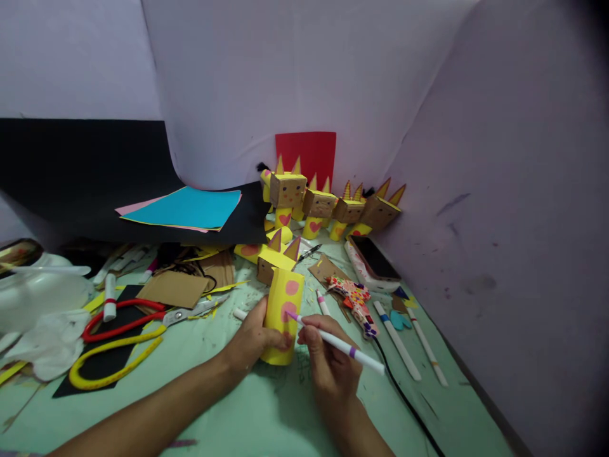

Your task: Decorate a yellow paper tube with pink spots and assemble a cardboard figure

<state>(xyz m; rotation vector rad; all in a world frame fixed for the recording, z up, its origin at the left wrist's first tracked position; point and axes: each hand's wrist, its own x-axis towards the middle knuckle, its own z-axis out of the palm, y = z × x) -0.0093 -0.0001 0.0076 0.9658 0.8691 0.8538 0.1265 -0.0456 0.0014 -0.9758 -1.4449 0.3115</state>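
My left hand [254, 336] is closed around the lower left side of a yellow paper tube [280, 293], its thumb across the front. Pink spots run down the face of the tube, which stands nearly upright above the table. In my right hand [328, 362] is a white marker pen [349, 350] with a purple band. Its purple tip meets, or comes very near, the middle pink spot. Just behind the tube lies a yellow paper animal figure [277, 259] with a cardboard face and pointed ears.
Several similar figures [288, 190] stand at the back before a red sheet [311, 149]. Scissors [178, 315] with red and yellow handles lie left. A phone [375, 257], a patterned cloth-covered tool with a black cord [354, 301] and loose markers [397, 341] lie right. Blue paper [190, 206] is back left.
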